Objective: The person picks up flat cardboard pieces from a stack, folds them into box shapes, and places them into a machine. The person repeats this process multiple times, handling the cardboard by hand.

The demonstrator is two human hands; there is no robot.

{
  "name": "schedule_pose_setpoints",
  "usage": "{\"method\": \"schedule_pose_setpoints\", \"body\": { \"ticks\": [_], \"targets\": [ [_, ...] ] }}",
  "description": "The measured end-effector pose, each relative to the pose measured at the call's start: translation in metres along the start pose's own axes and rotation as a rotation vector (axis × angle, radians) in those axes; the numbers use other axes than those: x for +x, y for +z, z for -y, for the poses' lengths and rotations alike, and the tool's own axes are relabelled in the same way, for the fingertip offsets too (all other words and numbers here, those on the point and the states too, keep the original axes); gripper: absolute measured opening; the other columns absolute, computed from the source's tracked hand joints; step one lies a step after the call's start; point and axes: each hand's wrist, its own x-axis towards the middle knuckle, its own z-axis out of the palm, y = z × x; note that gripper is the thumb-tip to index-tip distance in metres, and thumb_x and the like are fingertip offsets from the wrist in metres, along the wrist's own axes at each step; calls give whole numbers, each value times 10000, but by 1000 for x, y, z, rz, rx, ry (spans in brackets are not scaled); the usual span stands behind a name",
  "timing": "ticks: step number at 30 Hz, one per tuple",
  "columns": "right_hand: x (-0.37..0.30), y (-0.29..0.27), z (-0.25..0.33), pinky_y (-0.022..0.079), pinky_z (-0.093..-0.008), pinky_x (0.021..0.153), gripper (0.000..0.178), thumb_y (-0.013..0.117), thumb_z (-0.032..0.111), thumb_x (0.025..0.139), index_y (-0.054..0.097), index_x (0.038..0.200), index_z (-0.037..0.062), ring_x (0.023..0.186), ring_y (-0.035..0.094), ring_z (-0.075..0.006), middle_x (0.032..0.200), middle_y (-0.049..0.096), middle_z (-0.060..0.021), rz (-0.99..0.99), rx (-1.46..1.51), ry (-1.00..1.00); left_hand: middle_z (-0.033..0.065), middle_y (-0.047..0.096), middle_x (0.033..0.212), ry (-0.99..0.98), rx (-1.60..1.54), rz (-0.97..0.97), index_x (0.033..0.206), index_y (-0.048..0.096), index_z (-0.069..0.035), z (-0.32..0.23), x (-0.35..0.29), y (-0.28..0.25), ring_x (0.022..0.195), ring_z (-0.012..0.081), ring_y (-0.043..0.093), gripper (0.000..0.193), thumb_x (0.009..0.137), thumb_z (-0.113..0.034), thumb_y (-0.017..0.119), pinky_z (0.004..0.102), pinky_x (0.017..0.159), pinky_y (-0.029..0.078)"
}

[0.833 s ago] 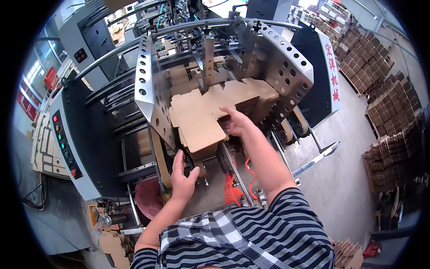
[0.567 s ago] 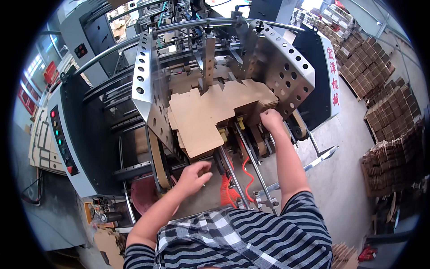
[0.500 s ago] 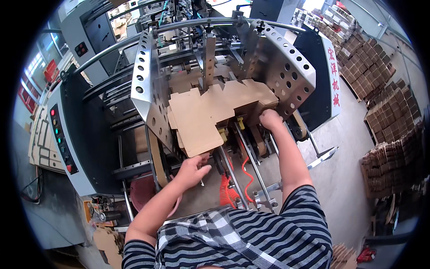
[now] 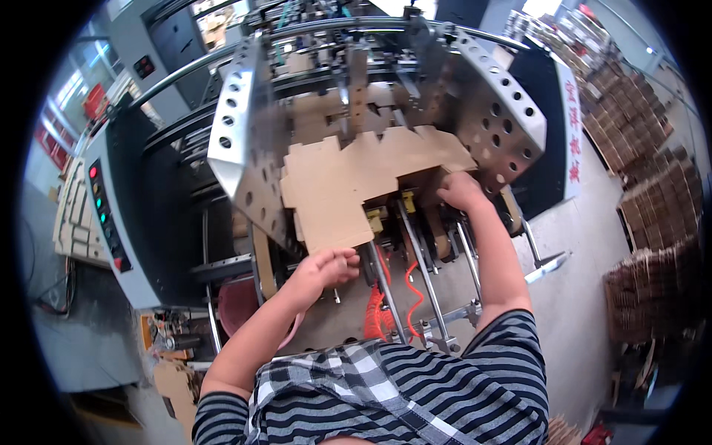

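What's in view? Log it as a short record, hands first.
Left hand: at the near edge of the cardboard stack, fingers curled; grip unclear
Right hand: at the stack's right end, fingers curled; grip unclear
Stack: flat brown cut sheets, between two perforated metal plates
Control panel: on the machine's left side, red and green lights
Hose: orange-red, coiled, below the stack
Right background: bundled cardboard piles

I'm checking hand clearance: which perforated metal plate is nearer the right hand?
The right perforated plate, close to the right hand; the left perforated plate stands across the cardboard stack.
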Motion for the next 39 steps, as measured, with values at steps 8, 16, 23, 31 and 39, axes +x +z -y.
{"method": "schedule_pose_setpoints", "body": {
  "ticks": [8,16,23,31,39],
  "targets": [
    [-21,-12,12,510,-386,739,262,683,289,739,711,837,47,809,656,-299,827,678,-157,-49,197,-2,68,598,1182,361,197,-4,1224,551,3,-16,-5,19,1092,139,564,328,897,-25,560,276,911,451],
    [-54,-4,76,507,-264,720,279,702,197,801,671,967,-25,747,634,-123,794,691,-75,402,755,-285,108,638,1150,624,648,-60,1131,618,-15,-10,-3,10,1060,197,609,335,803,-62,672,308,900,477],
    [-59,15,144,471,-221,528,229,595,213,898,647,942,-6,615,631,-127,751,670,-65,509,1499,7,139,654,1060,725,686,111,1029,637,-13,-15,13,5,992,271,638,273,777,-103,693,343,866,505],
    [-67,50,176,477,-241,454,228,624,185,891,646,883,-41,547,581,-91,719,640,-57,124,1568,93,126,616,1160,423,548,89,1236,547,-14,-6,-18,-26,1000,194,626,466,790,-62,674,313,888,494],
    [-53,-5,162,492,-418,627,523,508,473,881,654,695,6,662,616,-336,655,613,-180,-46,302,-49,108,648,1079,291,274,-46,1213,545,13,14,-15,-32,951,153,630,404,823,-26,641,287,848,509]
  ]
}}
